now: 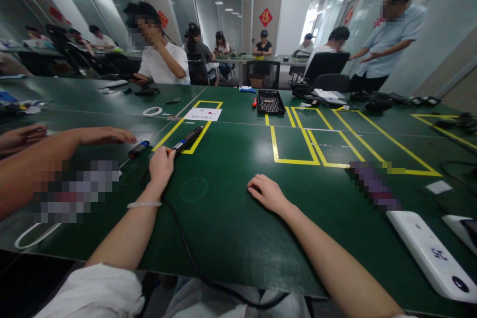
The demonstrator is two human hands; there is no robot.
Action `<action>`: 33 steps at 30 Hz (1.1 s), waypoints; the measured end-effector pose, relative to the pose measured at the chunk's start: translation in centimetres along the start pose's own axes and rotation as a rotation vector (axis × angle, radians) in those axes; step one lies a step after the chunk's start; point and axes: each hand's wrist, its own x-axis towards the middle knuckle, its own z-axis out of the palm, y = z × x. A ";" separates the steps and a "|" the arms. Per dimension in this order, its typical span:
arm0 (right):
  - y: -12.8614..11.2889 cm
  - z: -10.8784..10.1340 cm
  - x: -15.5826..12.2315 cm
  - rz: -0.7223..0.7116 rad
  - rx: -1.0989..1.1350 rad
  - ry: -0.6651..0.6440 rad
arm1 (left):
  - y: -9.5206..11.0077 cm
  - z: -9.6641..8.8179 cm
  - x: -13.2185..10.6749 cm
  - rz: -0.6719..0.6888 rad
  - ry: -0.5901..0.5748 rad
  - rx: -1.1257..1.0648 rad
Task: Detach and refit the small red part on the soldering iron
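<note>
My left hand is closed on the rear end of a black electric screwdriver with a blue band, which points away to the upper right over a yellow tape outline. A black cable runs from beneath this wrist down over the table edge. My right hand rests on the green table, fingers loosely curled in and nothing visible in them. Just beyond the screwdriver lies a white paper label.
At left, a co-worker's arm reaches over the table beside a black-and-blue tool. A black tray and a red screwdriver lie farther back. A white power bank and a blurred phone are at right.
</note>
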 end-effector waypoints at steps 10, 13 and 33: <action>0.2 0.1 0.1 0.005 -0.018 -0.013 | -0.2 0.2 0.0 -0.131 0.094 -0.089; 0.3 0.0 0.1 0.001 -0.008 -0.009 | -0.2 0.1 0.2 -0.080 0.160 -0.269; 1.1 0.3 0.2 0.007 0.452 0.145 | 16.3 -2.2 -10.1 0.462 -0.979 -0.998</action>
